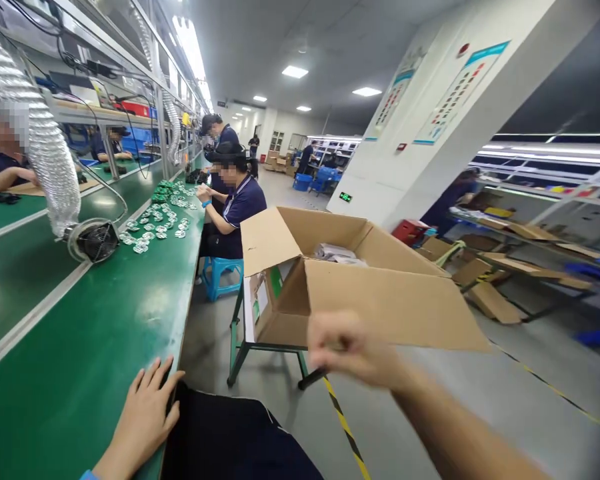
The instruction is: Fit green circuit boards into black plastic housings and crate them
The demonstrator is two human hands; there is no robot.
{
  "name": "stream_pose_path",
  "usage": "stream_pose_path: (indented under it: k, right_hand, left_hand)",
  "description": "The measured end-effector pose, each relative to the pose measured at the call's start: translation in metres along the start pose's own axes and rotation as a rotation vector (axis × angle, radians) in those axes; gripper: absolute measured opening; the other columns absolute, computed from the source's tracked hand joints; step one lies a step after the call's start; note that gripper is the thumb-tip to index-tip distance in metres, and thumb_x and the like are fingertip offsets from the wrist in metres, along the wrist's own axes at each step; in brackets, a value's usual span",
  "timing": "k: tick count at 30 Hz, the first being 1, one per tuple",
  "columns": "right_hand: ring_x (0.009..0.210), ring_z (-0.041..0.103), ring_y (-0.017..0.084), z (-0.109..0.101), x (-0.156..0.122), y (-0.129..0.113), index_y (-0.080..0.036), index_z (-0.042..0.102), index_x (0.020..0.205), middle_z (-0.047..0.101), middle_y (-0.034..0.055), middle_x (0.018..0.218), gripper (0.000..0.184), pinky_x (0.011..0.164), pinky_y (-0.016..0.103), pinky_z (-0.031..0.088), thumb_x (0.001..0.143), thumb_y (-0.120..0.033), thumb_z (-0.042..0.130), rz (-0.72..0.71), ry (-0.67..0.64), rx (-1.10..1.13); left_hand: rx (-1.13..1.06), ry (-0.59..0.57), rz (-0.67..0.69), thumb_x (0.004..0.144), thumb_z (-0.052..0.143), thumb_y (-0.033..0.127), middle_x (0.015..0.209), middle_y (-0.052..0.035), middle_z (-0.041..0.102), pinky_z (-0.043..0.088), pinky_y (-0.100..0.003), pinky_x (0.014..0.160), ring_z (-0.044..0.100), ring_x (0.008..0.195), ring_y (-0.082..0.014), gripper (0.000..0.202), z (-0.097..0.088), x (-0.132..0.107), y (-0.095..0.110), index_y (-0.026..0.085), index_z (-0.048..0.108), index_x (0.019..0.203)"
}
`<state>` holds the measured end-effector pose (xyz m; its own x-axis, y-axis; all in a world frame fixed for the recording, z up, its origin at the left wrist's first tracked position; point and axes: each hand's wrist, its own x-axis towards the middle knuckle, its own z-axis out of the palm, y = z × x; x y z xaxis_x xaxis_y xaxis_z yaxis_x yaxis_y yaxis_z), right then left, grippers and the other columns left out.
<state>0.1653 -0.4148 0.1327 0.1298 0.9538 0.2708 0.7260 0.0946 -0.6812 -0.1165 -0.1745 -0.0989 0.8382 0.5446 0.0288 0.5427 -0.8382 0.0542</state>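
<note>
My left hand (147, 413) lies flat with fingers spread on the near edge of the green workbench (105, 333), holding nothing. My right hand (350, 350) is raised in front of the open cardboard box (380, 293), blurred by motion, its fingers curled in; whether anything is in them I cannot make out. The box stands on a green metal stand (240, 347) to my right, flaps open, with pale packets (337, 253) inside.
Several small round parts (155, 223) lie scattered farther along the bench. A silver duct with a fan (93, 240) hangs over it. A seated co-worker (233, 200) works on a blue stool beyond the box. Flat cartons and shelving (510, 267) line the right side.
</note>
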Motion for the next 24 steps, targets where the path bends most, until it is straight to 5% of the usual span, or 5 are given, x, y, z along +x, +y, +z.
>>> stream_pose_path:
  k: [3, 7, 12, 16, 24]
  right_hand:
    - [0.083, 0.068, 0.020, -0.082, 0.011, 0.033, -0.024, 0.073, 0.087, 0.074, 0.0041, 0.088, 0.037, 0.076, 0.032, 0.055, 0.082, -0.060, 0.074, 0.097, 0.222, -0.261]
    - [0.116, 0.065, 0.030, -0.141, 0.017, 0.092, -0.025, 0.063, 0.135, 0.068, 0.0096, 0.130, 0.089, 0.092, 0.039, 0.055, 0.055, -0.052, 0.092, 0.209, 0.021, -0.490]
    - [0.074, 0.069, 0.023, -0.139, 0.006, 0.129, -0.028, 0.073, 0.092, 0.075, -0.0003, 0.082, 0.034, 0.059, 0.029, 0.046, 0.064, -0.032, 0.091, 0.327, -0.027, -0.738]
    - [0.059, 0.063, 0.018, -0.122, -0.010, 0.134, -0.025, 0.063, 0.072, 0.069, -0.0030, 0.065, 0.031, 0.051, 0.027, 0.034, 0.068, -0.036, 0.091, 0.253, 0.042, -0.802]
    - [0.069, 0.069, 0.014, -0.202, 0.021, 0.153, -0.028, 0.076, 0.095, 0.076, -0.0028, 0.081, 0.030, 0.062, 0.025, 0.049, 0.097, -0.053, 0.058, 0.336, -0.173, -0.333]
  left_hand:
    - [0.037, -0.009, 0.022, 0.086, 0.054, 0.033, 0.160, -0.0082, 0.042, 0.035, -0.060, 0.118, 0.037, 0.148, -0.0359, 0.054, 0.007, 0.000, -0.008, 0.032, 0.062, 0.139]
    - [-0.002, 0.095, 0.089, 0.090, 0.058, 0.041, 0.136, -0.0092, 0.067, 0.055, -0.049, 0.095, 0.065, 0.122, -0.0327, 0.040, -0.014, 0.023, -0.003, 0.029, 0.070, 0.126]
    - [-0.041, 0.706, 0.501, 0.088, 0.066, 0.058, 0.129, -0.0060, 0.070, 0.033, -0.041, 0.117, 0.061, 0.125, -0.0263, 0.060, -0.119, 0.099, 0.085, 0.023, 0.060, 0.137]
    - [-0.146, 0.838, 0.611, 0.082, 0.067, 0.068, 0.142, -0.0071, 0.063, 0.007, -0.050, 0.128, 0.041, 0.145, -0.0335, 0.075, -0.179, 0.175, 0.172, 0.025, 0.056, 0.142]
    - [-0.427, 0.655, 0.816, 0.082, 0.077, 0.042, 0.140, -0.0114, 0.061, 0.049, -0.059, 0.113, 0.030, 0.150, -0.0422, 0.024, -0.146, 0.228, 0.200, 0.023, 0.067, 0.092]
